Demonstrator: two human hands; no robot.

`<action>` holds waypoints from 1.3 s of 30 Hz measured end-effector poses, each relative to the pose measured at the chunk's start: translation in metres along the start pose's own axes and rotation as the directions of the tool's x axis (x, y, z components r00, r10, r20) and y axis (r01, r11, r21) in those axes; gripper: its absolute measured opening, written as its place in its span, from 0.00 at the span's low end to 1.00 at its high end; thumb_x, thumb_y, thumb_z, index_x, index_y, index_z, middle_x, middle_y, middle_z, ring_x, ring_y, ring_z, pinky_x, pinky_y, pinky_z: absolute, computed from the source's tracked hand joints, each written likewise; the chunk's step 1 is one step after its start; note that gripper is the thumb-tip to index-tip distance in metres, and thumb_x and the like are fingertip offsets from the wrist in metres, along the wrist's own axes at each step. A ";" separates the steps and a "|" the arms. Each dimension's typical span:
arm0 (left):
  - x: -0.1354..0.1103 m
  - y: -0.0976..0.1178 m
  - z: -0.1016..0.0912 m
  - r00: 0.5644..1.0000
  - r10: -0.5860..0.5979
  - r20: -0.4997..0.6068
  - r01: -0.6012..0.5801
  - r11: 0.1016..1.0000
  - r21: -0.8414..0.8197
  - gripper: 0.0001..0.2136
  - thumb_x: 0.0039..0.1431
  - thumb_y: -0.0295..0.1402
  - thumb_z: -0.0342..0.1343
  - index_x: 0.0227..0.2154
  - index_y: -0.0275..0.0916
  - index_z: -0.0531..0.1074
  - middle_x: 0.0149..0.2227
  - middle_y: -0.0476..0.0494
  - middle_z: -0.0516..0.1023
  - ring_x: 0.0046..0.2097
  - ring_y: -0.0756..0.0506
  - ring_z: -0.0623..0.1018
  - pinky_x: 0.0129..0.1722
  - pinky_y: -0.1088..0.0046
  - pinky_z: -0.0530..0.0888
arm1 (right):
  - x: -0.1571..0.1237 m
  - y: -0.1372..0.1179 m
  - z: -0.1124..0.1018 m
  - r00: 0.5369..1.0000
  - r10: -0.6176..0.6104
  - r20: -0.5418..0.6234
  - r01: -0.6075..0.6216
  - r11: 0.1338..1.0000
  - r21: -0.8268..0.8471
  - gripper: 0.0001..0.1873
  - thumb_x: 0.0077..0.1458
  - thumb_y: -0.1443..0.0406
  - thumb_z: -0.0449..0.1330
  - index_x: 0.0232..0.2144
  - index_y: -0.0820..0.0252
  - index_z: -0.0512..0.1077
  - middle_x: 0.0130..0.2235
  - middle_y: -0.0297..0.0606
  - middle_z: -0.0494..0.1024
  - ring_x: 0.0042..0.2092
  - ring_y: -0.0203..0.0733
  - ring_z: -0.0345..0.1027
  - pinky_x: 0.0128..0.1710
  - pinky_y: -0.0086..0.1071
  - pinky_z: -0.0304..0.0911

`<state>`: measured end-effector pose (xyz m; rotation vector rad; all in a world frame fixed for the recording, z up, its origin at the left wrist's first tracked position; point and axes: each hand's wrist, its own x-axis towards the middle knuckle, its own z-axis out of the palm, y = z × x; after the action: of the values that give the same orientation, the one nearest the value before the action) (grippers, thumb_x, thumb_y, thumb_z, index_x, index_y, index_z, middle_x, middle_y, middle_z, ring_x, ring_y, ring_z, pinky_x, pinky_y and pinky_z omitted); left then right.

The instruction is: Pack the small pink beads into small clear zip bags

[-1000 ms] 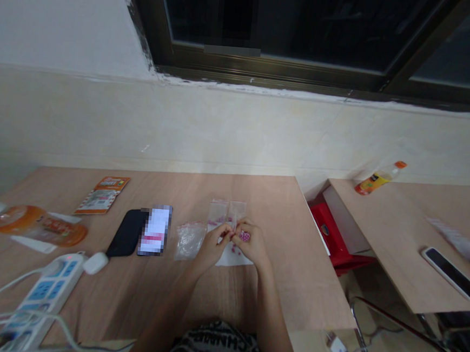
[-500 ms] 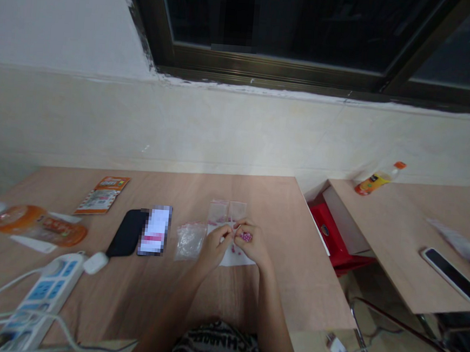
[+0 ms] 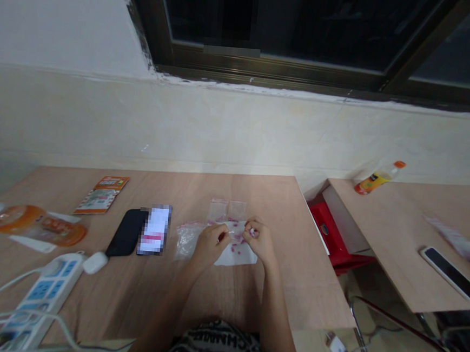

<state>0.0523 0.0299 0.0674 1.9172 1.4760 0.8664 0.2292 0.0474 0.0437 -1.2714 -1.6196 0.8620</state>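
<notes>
Over a flat white paper sheet (image 3: 240, 256) on the light wooden desk (image 3: 275, 287), our left hand (image 3: 211, 248) and right hand (image 3: 259, 241) pinch their fingers closed on something too small to tell.

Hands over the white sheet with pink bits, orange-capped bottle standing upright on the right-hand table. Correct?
No: the orange-capped bottle lies on its side on the right-hand table, not upright, as the head view shows. The left hand and right hand are over the white sheet with pink bits, as you said.
</notes>
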 end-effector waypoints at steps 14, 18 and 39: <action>0.001 0.006 0.000 1.000 0.014 0.007 -0.014 0.998 -0.067 0.09 0.55 0.31 0.48 0.21 0.40 0.65 0.23 0.50 0.69 0.29 0.48 0.70 0.33 0.73 0.63 | -0.005 -0.035 -0.004 0.957 -0.062 0.285 0.092 0.991 -0.093 0.11 0.58 0.67 0.57 0.39 0.54 0.79 0.46 0.42 0.75 0.50 0.47 0.65 0.52 0.41 0.58; -0.001 0.011 0.002 0.997 0.081 -0.004 -0.081 0.994 -0.073 0.09 0.56 0.31 0.48 0.22 0.40 0.65 0.25 0.49 0.71 0.31 0.47 0.71 0.38 0.71 0.65 | -0.006 -0.032 0.001 0.925 -0.069 0.374 0.083 0.996 -0.021 0.13 0.59 0.69 0.54 0.41 0.55 0.77 0.44 0.40 0.76 0.46 0.44 0.68 0.47 0.37 0.61; -0.004 -0.035 0.011 0.924 -0.382 0.033 0.315 0.707 -0.633 0.17 0.52 0.42 0.56 0.41 0.36 0.75 0.34 0.43 0.80 0.36 0.45 0.78 0.39 0.69 0.71 | 0.001 0.008 0.022 0.934 0.357 0.011 -0.315 0.810 0.495 0.32 0.49 0.38 0.56 0.32 0.61 0.78 0.19 0.29 0.66 0.18 0.30 0.54 0.17 0.25 0.52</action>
<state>0.0385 0.0341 0.0334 1.0646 1.3125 1.1077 0.2118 0.0506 0.0289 -1.2146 -1.0179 1.3256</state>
